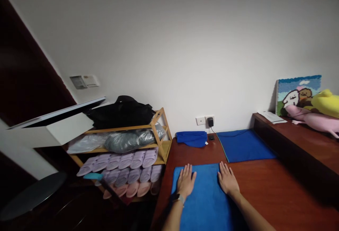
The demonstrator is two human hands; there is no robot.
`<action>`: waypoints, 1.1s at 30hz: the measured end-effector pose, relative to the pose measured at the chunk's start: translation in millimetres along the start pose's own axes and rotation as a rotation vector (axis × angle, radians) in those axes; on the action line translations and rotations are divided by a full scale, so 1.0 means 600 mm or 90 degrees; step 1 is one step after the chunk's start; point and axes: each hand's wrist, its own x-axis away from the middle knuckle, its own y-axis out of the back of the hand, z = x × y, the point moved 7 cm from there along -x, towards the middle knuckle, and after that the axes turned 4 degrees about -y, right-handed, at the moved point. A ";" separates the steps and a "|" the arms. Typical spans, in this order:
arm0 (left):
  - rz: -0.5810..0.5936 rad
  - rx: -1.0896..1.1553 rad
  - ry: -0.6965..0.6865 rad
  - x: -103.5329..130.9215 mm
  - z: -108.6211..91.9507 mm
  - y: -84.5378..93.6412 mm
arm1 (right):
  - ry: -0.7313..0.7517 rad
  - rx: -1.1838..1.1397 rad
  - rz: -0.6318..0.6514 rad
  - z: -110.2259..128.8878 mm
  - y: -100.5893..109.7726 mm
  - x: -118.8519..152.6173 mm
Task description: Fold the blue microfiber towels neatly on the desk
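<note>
Fingers (187, 169) on both hands are stretched out straight and loose. The left hand (186, 184) and right hand (228, 182) reach forward, palms down — touching the far left and far right corners of the light blue cloth (204, 202). It lies flat on the brown tabletop (259, 185) — near 2 darker blue cloths (245, 146).

Bright blue cloth (203, 199) flat on reddish-brown tabletop (267, 192)

Lower half — two hands (186, 182), three blue cloths (205, 199); right side — two plush toys (316, 118), one picture (299, 91); left, one black bag (122, 112).
</note>
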 end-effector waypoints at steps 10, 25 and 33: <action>-0.033 -0.032 0.081 0.034 0.124 0.014 | -0.005 0.003 0.007 -0.001 -0.003 0.002; -0.033 0.072 -0.177 -0.011 -0.226 -0.020 | 0.027 0.011 -0.011 0.000 -0.006 -0.002; -0.024 0.050 -0.117 -0.001 -0.130 -0.034 | 0.009 0.017 -0.017 -0.002 -0.009 -0.003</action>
